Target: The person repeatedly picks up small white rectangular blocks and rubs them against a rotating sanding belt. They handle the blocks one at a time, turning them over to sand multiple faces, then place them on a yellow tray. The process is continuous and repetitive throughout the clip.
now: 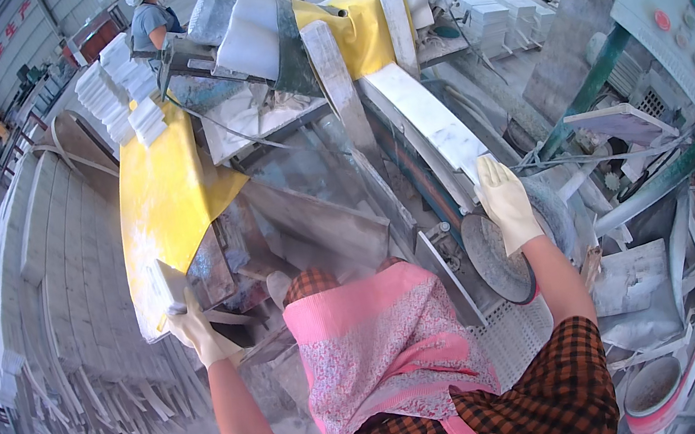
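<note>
Slab (166, 289) of white stone is clamped in the grip of the left hand (194, 331) at the near edge of the yellow worktop (165, 199). Beyond a grey disc (496, 261), the right hand (508, 206) lies flat over the near end of a marble strip (426, 111) on the machine (421, 183); whether that grip clamps it, I cannot tell. White stacks (102, 103) stand at the worktop's far edge, a person (154, 26) beyond them.

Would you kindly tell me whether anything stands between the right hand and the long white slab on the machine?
Nothing visible does: the gloved right hand lies flat at the near end of the long white slab, apparently touching it. The yellow sheet is only at the slab's far end.
</note>
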Demonstrator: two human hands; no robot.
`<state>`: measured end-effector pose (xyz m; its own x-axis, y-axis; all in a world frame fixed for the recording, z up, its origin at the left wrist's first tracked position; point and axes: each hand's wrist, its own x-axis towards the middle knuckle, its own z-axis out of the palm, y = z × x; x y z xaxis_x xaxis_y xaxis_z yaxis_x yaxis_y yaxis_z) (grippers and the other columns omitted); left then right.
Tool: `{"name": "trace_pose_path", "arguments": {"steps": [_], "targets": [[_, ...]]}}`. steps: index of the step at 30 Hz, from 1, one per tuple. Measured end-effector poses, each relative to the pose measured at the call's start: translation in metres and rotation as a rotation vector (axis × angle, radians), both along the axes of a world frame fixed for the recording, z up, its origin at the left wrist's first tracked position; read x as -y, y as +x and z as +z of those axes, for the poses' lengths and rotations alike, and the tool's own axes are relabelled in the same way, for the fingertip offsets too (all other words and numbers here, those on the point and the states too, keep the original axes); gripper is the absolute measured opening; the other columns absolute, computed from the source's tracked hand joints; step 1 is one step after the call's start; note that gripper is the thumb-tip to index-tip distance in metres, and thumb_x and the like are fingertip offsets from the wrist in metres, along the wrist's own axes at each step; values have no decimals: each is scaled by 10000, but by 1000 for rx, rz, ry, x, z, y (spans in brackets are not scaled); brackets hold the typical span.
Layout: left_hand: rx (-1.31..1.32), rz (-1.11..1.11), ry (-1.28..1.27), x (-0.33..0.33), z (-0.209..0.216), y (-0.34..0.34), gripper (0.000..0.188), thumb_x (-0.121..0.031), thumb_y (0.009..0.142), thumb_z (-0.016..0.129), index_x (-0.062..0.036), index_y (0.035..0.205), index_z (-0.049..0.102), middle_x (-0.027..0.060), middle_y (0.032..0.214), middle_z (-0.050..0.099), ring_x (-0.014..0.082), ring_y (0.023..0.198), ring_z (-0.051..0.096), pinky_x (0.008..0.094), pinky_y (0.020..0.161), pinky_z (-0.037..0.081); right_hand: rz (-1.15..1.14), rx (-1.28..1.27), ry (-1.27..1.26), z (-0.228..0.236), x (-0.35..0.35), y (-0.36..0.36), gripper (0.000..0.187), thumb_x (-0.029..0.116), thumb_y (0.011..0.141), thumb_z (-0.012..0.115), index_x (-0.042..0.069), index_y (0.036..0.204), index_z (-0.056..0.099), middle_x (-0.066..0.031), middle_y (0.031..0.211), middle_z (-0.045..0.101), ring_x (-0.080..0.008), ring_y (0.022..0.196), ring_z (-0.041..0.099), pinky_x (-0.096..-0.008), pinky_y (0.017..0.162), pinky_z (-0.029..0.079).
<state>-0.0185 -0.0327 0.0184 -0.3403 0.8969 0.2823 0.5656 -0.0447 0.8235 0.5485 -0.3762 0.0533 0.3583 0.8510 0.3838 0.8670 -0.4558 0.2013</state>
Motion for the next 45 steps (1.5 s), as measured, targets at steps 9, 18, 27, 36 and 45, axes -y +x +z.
{"name": "trace_pose_path", "arguments": {"steps": [9,18,27,36,45], "targets": [[-206,93,199,-19,-28,-14,492,-437,840,817,-37,749,546,114,659,604,231,606,573,381,624,481,59,211,-199,9,-49,14,561,200,974,469,16,1502,415,-108,1526,492,-219,1419,449,-499,1212,299],[-123,53,62,4,1,0,506,-454,843,805,27,908,662,170,806,694,276,755,661,388,740,514,-5,117,-221,3,-85,29,569,201,985,463,43,1524,378,-99,1567,430,-260,1445,408,-475,1198,328],[-195,118,-47,11,14,11,616,-526,847,757,51,1053,693,251,991,730,408,944,700,467,860,521,-71,-124,-124,69,-92,37,376,263,931,583,8,1205,545,-171,1173,702,-345,1004,721,-486,793,584],[109,40,-134,42,44,34,670,-464,800,833,-25,1267,638,207,1112,709,336,1017,672,441,907,514,273,-1308,635,96,-278,-155,370,352,968,641,8,1096,685,-130,856,689,-250,773,657,-417,737,516],[-301,-166,-284,49,78,4,1117,-415,669,874,38,1539,341,290,1305,617,416,1253,585,421,1046,473,495,-1704,371,53,-314,-410,463,381,969,649,-19,1201,650,-180,1089,699,-263,961,666,-397,877,503]]}}
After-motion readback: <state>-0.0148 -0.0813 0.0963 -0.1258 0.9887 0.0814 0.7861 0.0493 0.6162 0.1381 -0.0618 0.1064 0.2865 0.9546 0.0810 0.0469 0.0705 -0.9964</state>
